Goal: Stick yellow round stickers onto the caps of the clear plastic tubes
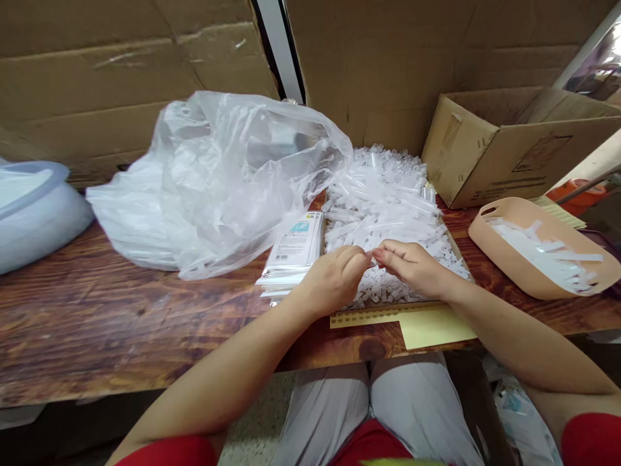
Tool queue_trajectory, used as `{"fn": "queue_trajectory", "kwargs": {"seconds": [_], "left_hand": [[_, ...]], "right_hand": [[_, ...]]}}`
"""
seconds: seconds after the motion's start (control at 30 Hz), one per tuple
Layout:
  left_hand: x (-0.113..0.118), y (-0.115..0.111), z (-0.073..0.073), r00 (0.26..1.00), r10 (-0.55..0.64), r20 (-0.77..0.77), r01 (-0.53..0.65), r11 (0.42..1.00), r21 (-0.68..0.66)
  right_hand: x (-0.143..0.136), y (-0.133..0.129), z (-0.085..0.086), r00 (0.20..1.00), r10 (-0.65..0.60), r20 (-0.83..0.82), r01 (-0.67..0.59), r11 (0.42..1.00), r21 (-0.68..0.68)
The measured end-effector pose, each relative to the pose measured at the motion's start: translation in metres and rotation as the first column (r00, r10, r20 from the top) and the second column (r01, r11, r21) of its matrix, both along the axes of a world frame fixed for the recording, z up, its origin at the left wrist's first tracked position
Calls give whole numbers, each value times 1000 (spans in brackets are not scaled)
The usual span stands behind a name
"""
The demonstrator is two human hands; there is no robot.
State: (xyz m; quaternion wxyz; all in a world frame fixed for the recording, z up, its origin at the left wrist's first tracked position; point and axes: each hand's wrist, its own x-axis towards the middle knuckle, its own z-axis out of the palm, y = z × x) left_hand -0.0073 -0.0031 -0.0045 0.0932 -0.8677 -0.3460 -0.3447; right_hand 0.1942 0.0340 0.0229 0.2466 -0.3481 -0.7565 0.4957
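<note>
A small translucent piece (pixel 371 255) sits gripped between the pinched fingers of the left hand (pixel 337 278) and right hand (pixel 408 263), touching both (its long axis is unclear), above heaped white pieces (pixel 388 207) on the desk (pixel 160 317).

- Beyond the left hand (pixel 334 278), a creased brown cardboard panel (pixel 121 84) stands like a wall.
- Beyond the right hand (pixel 411 268), a second panel (pixel 388 71); between both — a white post (pixel 281 48).
- Under the hands, a wooden table (pixel 121 330) with reddish-brown grain.
- Lower than the left hand, a pale speckled floor (pixel 259 417).
- Far right of the right hand, a bright area (pixel 601 55).
</note>
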Motion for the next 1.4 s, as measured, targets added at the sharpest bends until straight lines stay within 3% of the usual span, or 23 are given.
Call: {"fn": "queue_trajectory", "kwargs": {"seconds": [0.07,0.13,0.2,0.27,0.37,0.43,0.5,0.53,0.63,0.7,0.77,0.83,0.9,0.97,1.03,1.1,1.17,1.27,1.4], "left_hand": [[0,1,0,997,6,-79,4,991,134],[0,0,2,997,12,-79,-2,992,127],[-1,-2,6,999,20,37,-19,999,-31],[-3,-2,12,978,76,193,-12,949,-315],[-4,-2,18,927,184,327,81,753,-653],[-2,-1,18,904,254,345,71,706,-705],[1,-1,16,889,339,308,-68,763,-643],[2,-1,14,886,371,279,-161,809,-565],[2,-1,8,906,373,198,-337,921,-193],[0,0,6,931,332,150,-343,938,51],[-3,2,6,949,297,107,-313,929,200],[-3,3,6,960,267,81,-279,930,239],[-3,4,6,960,259,110,-274,947,166],[-2,6,5,939,294,177,-305,952,32],[-3,6,5,923,334,192,-321,942,-96],[-4,6,6,953,293,80,-274,943,-189],[-5,4,9,980,176,-91,-195,937,-291],[-4,0,13,970,7,-245,-120,885,-450],[-2,0,16,955,-72,-286,-103,827,-553]], "right_hand": [[-2,-1,-1,999,9,-52,-17,986,-167],[-2,-1,0,998,20,-55,-30,981,-191],[0,1,0,1000,-4,-20,3,999,-32],[2,5,-3,999,-40,5,38,968,248],[2,10,-10,1000,2,-17,9,794,608],[1,12,-15,998,57,-27,-20,692,721],[-1,9,-18,998,64,-22,-26,661,750],[-2,6,-17,999,50,-19,-20,675,738],[-5,-3,-13,1000,-17,-6,17,811,584],[-7,-9,-9,999,-44,10,36,913,406],[-8,-12,-5,999,-53,12,49,967,250],[-7,-10,-1,999,-54,7,52,982,182],[-1,-3,3,997,-80,15,75,973,218],[9,11,6,985,-174,13,159,924,348],[22,29,7,942,-333,-49,310,804,507],[35,48,4,873,-467,-138,448,660,603],[46,65,-1,830,-532,-167,502,583,639],[54,82,-10,819,-556,-138,494,564,662],[56,93,-21,845,-527,-87,429,573,698]]}}
